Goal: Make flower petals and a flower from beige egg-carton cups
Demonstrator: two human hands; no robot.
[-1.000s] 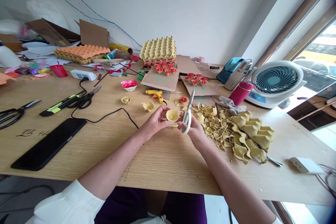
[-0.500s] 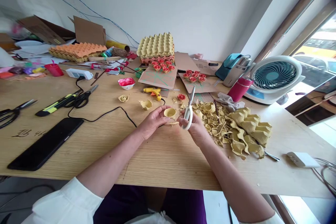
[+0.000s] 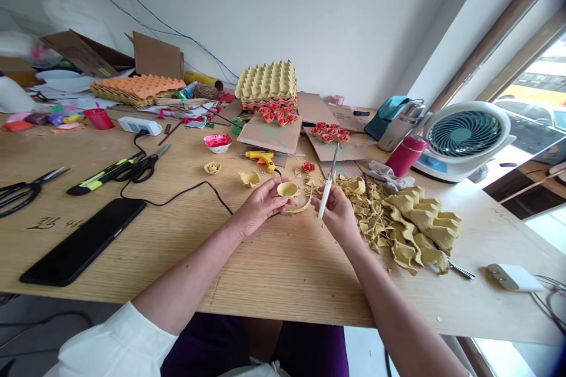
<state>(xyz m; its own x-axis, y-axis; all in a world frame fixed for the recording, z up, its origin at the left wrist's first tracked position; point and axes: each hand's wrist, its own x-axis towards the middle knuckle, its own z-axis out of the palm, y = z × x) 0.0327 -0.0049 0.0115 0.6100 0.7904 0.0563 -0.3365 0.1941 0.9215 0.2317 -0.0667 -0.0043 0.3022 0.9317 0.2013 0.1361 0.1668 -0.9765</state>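
My left hand (image 3: 264, 203) is closed on a small yellow egg-carton cup (image 3: 288, 189), its opening facing up, above the front middle of the table. My right hand (image 3: 338, 212) grips a pair of white-handled scissors (image 3: 327, 191), blades pointing away from me. Between the hands is a thin curved strip of yellow carton (image 3: 302, 208); whether it rests on the table or touches my right fingertips is unclear. Beyond my left hand sit a cut carton cup (image 3: 249, 178) and an unpainted carton rose (image 3: 213, 168). A red rose (image 3: 308, 166) lies farther back.
Carton scraps (image 3: 375, 212) and an egg-carton piece (image 3: 424, 215) lie right of my right hand. A yellow glue gun (image 3: 262, 159), its cord running left, and a bowl of red paint (image 3: 217, 142) stand ahead. Black scissors (image 3: 141, 166) and a phone (image 3: 84, 241) are left.
My right hand has moved right, away from the cup, and the scissors have turned so their handle shows edge-on. The left hand still holds the cup. The view has shifted slightly.
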